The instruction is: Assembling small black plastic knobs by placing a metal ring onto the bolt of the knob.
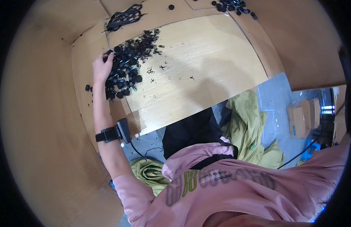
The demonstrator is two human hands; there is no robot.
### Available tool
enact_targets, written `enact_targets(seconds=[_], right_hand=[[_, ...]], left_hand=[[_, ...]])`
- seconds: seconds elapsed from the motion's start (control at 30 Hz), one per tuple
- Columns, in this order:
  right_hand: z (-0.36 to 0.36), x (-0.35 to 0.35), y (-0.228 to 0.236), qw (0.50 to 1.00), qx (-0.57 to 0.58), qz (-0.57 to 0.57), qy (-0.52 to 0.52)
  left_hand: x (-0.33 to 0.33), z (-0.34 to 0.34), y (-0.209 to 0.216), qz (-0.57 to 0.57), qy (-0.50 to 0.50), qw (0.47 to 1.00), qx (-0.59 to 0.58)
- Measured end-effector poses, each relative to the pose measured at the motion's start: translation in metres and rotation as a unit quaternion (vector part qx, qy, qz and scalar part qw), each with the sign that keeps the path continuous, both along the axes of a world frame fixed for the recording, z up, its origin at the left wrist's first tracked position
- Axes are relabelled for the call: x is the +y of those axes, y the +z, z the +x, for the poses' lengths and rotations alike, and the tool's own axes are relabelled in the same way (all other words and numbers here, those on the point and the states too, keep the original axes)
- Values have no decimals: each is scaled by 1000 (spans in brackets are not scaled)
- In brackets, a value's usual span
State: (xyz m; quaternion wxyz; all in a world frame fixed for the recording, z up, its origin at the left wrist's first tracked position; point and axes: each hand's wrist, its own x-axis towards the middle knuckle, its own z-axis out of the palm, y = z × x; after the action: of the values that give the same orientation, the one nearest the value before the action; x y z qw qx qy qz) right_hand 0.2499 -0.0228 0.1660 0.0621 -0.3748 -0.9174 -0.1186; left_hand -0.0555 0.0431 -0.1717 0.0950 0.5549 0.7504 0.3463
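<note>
The left hand (102,69), fingers spread, rested on the black parts (124,72) at the bench's (198,72) upper left; the right hand was out of view.

The person wears a pink short-sleeved shirt (236,181) with dark and green printed lettering. 1 black wrist strap (107,134) carries a small black device (124,129) with a thin black cable.

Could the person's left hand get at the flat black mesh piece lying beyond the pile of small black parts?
Probably yes. The left hand rests on the near-left edge of the pile of small black parts, and the mesh piece lies farther up the table, with nothing tall between them. It would need a longer stretch forward.
</note>
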Motion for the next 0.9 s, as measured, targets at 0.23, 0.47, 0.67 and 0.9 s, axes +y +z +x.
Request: enact_targets(seconds=[0.23, 0.47, 0.67, 0.9], right_hand=[[-57, 168, -59, 948, 68, -39, 307], [-43, 180, -211, 895, 341, -160, 238], [14, 143, -284, 828, 411, -361, 121], [83, 170, -345, 741, 564, -362, 38]], left_hand=[[-2, 32, 10, -10, 26, 999, 40], [-15, 39, 18, -58, 25, 995, 83], [-105, 86, 63, 157, 42, 963, 216], [-370, 151, -28, -231, 48, 964, -122]])
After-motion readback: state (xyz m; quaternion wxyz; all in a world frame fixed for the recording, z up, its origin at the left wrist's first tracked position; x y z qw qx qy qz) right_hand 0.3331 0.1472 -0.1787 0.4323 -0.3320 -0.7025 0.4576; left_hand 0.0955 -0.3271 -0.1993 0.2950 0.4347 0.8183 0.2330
